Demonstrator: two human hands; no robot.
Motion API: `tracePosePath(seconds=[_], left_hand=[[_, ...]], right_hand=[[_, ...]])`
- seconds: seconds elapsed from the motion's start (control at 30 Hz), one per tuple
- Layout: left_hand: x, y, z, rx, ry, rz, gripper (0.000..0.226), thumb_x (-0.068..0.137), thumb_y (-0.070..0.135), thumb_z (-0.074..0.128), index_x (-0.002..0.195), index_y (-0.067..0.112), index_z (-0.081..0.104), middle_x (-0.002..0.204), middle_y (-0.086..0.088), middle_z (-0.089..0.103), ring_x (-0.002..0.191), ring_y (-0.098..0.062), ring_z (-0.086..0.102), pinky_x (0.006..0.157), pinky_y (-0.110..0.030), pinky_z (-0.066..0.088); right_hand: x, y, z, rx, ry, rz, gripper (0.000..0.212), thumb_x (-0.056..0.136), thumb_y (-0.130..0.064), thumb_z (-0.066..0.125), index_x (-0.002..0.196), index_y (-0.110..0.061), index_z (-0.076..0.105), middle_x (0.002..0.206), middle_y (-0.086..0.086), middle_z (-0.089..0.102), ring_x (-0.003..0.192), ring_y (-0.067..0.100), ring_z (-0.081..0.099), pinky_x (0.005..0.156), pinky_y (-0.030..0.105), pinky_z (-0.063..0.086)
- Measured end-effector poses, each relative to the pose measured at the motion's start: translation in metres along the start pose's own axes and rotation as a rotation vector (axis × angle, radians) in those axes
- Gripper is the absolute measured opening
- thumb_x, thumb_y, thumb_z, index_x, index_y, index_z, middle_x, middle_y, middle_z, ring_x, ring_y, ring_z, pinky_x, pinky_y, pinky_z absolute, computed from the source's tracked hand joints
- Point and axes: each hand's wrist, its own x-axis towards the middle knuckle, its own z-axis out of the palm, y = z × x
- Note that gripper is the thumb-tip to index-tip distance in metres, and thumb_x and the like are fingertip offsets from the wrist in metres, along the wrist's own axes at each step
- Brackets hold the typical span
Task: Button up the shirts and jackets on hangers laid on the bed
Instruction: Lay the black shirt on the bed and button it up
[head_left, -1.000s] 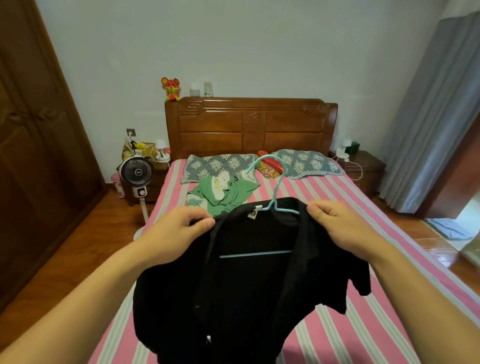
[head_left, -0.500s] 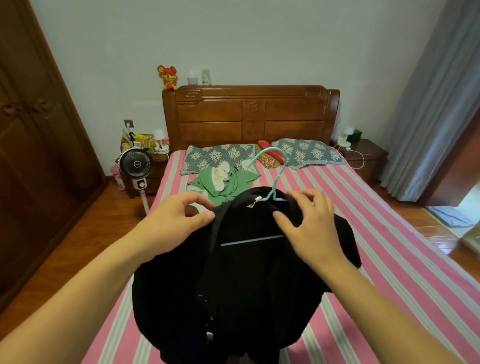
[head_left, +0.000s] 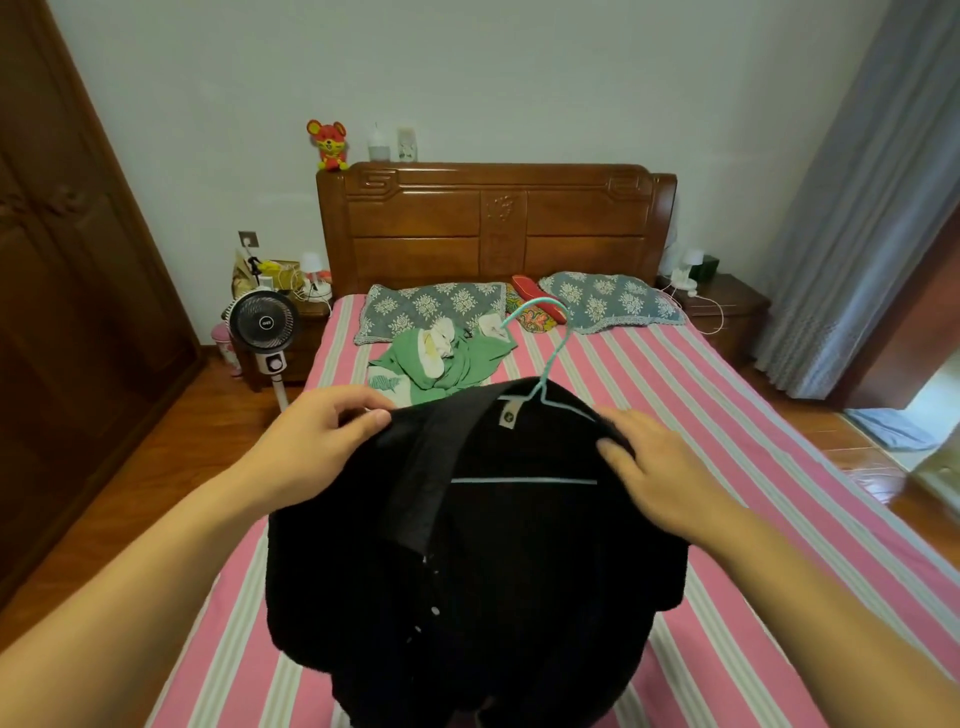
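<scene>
A black jacket (head_left: 498, 597) hangs open on a teal hanger (head_left: 545, 384) above the foot of the pink-striped bed (head_left: 753, 493). My left hand (head_left: 317, 447) pinches the jacket's left shoulder and collar edge. On the jacket's right shoulder lies my right hand (head_left: 649, 467), fingers spread over the cloth near the hanger arm. Small light buttons show along the jacket's left front edge. A green garment (head_left: 447, 364) lies crumpled farther up the bed, below the pillows.
Two patterned pillows (head_left: 436, 309) and a red cushion (head_left: 535, 306) lie against the wooden headboard (head_left: 493, 223). A standing fan (head_left: 264, 325) and a nightstand are left of the bed, a dark wardrobe (head_left: 62, 291) further left. Grey curtains (head_left: 857, 208) hang on the right.
My right hand let go of the right shoulder edge, swung inward toward the collar, then settled on the right shoulder. The jacket dropped lower and flatter; the left hand kept its pinch.
</scene>
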Motion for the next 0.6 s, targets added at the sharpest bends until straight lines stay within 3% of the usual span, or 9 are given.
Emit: tracePosePath(seconds=[0.07, 0.13, 0.2, 0.27, 0.37, 0.43, 0.5, 0.6], left_hand=[[0.002, -0.009, -0.002, 0.02, -0.012, -0.023, 0.014, 0.1, 0.024, 0.06, 0.1, 0.031, 0.071, 0.091, 0.02, 0.07, 0.093, 0.005, 0.062, 0.088, -0.03, 0.051], [0.003, -0.013, 0.006, 0.149, 0.081, 0.005, 0.013, 0.101, 0.031, 0.058, 0.106, 0.03, 0.069, 0.097, 0.021, 0.065, 0.096, 0.001, 0.058, 0.095, -0.037, 0.05], [0.0, -0.007, 0.023, 0.244, 0.293, 0.069, 0.032, 0.099, 0.047, 0.056, 0.123, 0.028, 0.066, 0.109, 0.013, 0.056, 0.108, -0.007, 0.049, 0.099, -0.034, 0.042], [-0.003, 0.008, 0.044, 0.347, 0.371, 0.132, 0.053, 0.094, 0.057, 0.056, 0.137, 0.027, 0.057, 0.117, 0.007, 0.052, 0.113, -0.013, 0.046, 0.098, -0.031, 0.036], [0.009, 0.022, 0.066, 0.579, 0.389, 0.146, 0.048, 0.096, 0.042, 0.06, 0.138, 0.022, 0.055, 0.107, 0.0, 0.058, 0.1, -0.022, 0.057, 0.08, -0.034, 0.041], [0.018, 0.029, 0.06, 0.565, 0.424, 0.073, 0.035, 0.094, 0.026, 0.062, 0.128, 0.019, 0.062, 0.097, -0.002, 0.06, 0.084, -0.025, 0.061, 0.065, -0.032, 0.035], [0.016, 0.04, 0.054, 0.561, 0.424, 0.029, 0.026, 0.095, 0.025, 0.06, 0.121, 0.019, 0.064, 0.096, -0.001, 0.06, 0.079, -0.023, 0.06, 0.062, -0.032, 0.038], [-0.003, 0.07, 0.041, 0.542, 0.348, 0.028, 0.021, 0.101, 0.033, 0.051, 0.116, 0.023, 0.061, 0.101, 0.002, 0.061, 0.084, -0.021, 0.062, 0.067, -0.036, 0.049]], right_hand=[[0.0, 0.003, 0.01, -0.039, 0.089, -0.042, 0.017, 0.101, -0.02, 0.056, 0.116, -0.012, 0.061, 0.1, -0.001, 0.057, 0.097, 0.026, 0.058, 0.08, 0.033, 0.041], [0.003, -0.002, 0.017, -0.052, 0.244, -0.019, 0.011, 0.102, -0.018, 0.054, 0.099, -0.009, 0.059, 0.086, 0.0, 0.055, 0.079, 0.029, 0.057, 0.065, 0.039, 0.043], [0.007, -0.012, 0.019, -0.038, 0.339, -0.031, 0.011, 0.101, -0.016, 0.053, 0.095, -0.009, 0.058, 0.082, 0.003, 0.057, 0.071, 0.028, 0.055, 0.059, 0.044, 0.046], [0.009, -0.022, 0.017, -0.036, 0.368, -0.08, 0.008, 0.101, -0.012, 0.055, 0.094, -0.01, 0.058, 0.081, 0.004, 0.058, 0.069, 0.027, 0.055, 0.057, 0.044, 0.046], [0.013, -0.033, 0.007, 0.013, 0.283, -0.102, 0.014, 0.102, -0.023, 0.054, 0.105, -0.012, 0.062, 0.089, 0.0, 0.06, 0.078, 0.022, 0.057, 0.067, 0.045, 0.049], [0.014, -0.04, -0.006, 0.046, 0.148, -0.107, 0.039, 0.101, -0.046, 0.045, 0.126, -0.021, 0.061, 0.103, -0.006, 0.061, 0.095, 0.013, 0.057, 0.082, 0.038, 0.048], [0.009, -0.047, -0.021, 0.112, 0.074, -0.098, 0.058, 0.1, -0.059, 0.03, 0.142, -0.027, 0.055, 0.113, -0.013, 0.061, 0.107, 0.004, 0.054, 0.093, 0.032, 0.044], [-0.001, -0.054, -0.051, 0.09, 0.113, -0.126, 0.04, 0.105, -0.037, 0.045, 0.141, -0.025, 0.057, 0.119, -0.009, 0.067, 0.109, 0.003, 0.057, 0.099, 0.029, 0.044]])
